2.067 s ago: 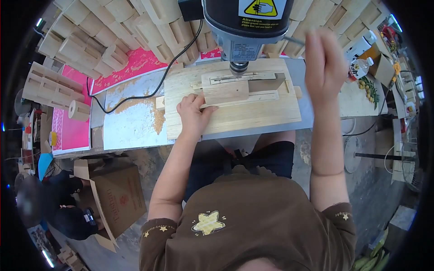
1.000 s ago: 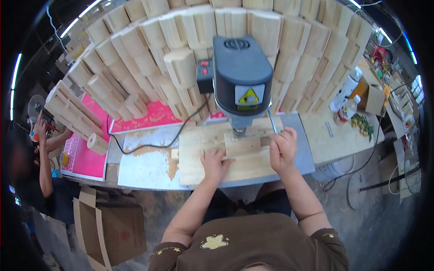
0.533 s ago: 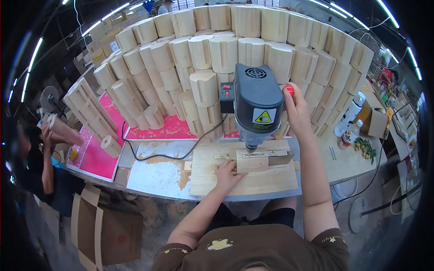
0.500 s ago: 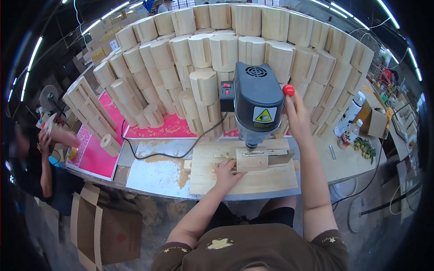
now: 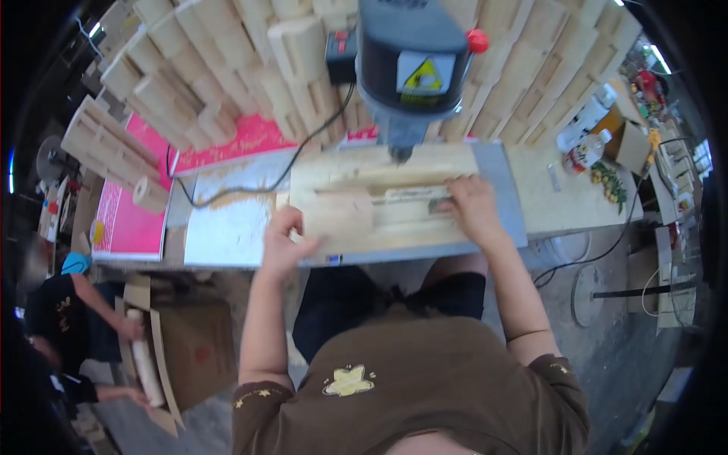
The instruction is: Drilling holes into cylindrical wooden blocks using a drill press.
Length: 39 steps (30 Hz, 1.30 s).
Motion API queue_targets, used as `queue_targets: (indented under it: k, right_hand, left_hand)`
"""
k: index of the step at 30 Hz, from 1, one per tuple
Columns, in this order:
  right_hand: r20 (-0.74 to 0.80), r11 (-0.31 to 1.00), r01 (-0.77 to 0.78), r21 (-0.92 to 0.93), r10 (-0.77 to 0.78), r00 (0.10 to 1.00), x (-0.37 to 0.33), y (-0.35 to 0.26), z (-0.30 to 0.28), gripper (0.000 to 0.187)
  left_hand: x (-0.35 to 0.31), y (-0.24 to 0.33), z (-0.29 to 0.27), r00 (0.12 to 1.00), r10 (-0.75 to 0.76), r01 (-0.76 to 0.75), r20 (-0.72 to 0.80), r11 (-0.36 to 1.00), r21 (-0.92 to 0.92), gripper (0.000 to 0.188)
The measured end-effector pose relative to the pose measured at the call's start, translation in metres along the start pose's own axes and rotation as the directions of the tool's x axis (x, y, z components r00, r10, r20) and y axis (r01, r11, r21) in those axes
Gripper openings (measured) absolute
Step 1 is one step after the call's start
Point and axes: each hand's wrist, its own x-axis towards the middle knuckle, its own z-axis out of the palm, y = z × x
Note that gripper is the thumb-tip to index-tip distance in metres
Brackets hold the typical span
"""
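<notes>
A pale wooden block, blurred by motion, is at the left part of the wooden jig on the bench. My left hand has its fingers curled on the block's left end. At the jig's right side, my right hand is closed with its fingertips on a small grey piece, mostly hidden by the fingers. Above and behind the jig stands the dark drill press. Its chuck is raised over the jig, touching nothing. The red lever knob is free of my hands.
Stacked grooved wooden cylinders wall in the back. A black cable crosses the bench at left. Bottles and a bunch of small fruit sit at right. Lower left, another person handles a pale roll at a cardboard box.
My right hand has left the red knob and come down to the jig's right side. My left hand and the wooden block have shifted left. The view has tilted downward.
</notes>
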Motion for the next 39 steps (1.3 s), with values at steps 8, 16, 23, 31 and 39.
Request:
queue_targets:
  k: [8,16,23,31,39]
  right_hand:
    - [-0.024,1.0,-0.002,-0.02,0.002,1.0,0.001,-0.017,-0.006,0.036]
    - [-0.02,1.0,0.009,-0.015,-0.009,1.0,-0.006,-0.022,-0.004,0.035]
    - [-0.031,0.999,-0.001,-0.039,0.0,1.0,-0.013,-0.019,-0.01,0.046]
    - [-0.051,0.974,-0.22,-0.044,0.218,0.975,-0.017,-0.008,-0.001,0.066]
    - [-0.099,0.959,-0.274,-0.074,0.267,0.959,0.022,-0.002,0.028,0.068]
  left_hand:
    - [0.002,0.047,0.001,0.761,-0.648,0.594,0.031,0.677,-0.434,0.026]
    - [0.011,0.043,0.048,0.73,-0.666,0.667,0.156,0.644,-0.374,0.036]
    - [-0.005,0.043,0.097,0.911,-0.391,0.408,0.134,0.798,-0.445,0.051]
    - [-0.026,0.039,0.123,0.983,0.183,-0.181,0.018,0.943,0.278,0.086]
    - [0.019,0.008,0.119,0.982,0.169,-0.11,-0.085,0.877,0.468,0.082]
